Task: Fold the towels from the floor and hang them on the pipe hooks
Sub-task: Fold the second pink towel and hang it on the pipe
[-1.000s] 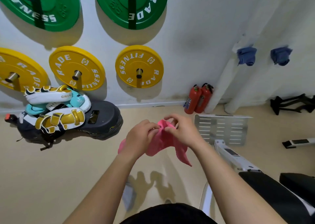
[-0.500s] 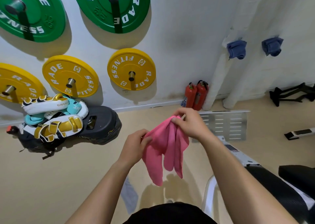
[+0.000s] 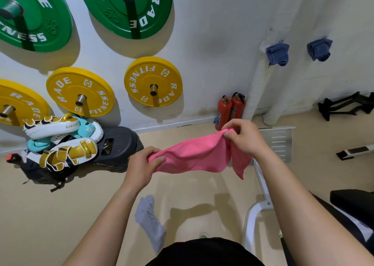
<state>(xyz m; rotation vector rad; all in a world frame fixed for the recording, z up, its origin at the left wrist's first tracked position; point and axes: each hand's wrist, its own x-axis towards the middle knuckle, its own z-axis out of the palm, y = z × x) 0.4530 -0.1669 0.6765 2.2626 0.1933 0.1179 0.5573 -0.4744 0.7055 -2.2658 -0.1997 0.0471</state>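
Item: pink towel [image 3: 194, 156], held mid-air above the floor, left hand [image 3: 141, 164] and right hand [image 3: 240, 138] each pinching an end. We keep it taut, match corners (apparently doubled already), then fold.

Beige floor [image 3: 60, 215] carries a crumpled grey towel [image 3: 149, 221] near the person's feet, a black pad [image 3: 119, 144] stacked with boxing mitts [image 3: 60, 142] at the wall, two red extinguishers [image 3: 230, 112], a perforated metal plate [image 3: 279, 144].
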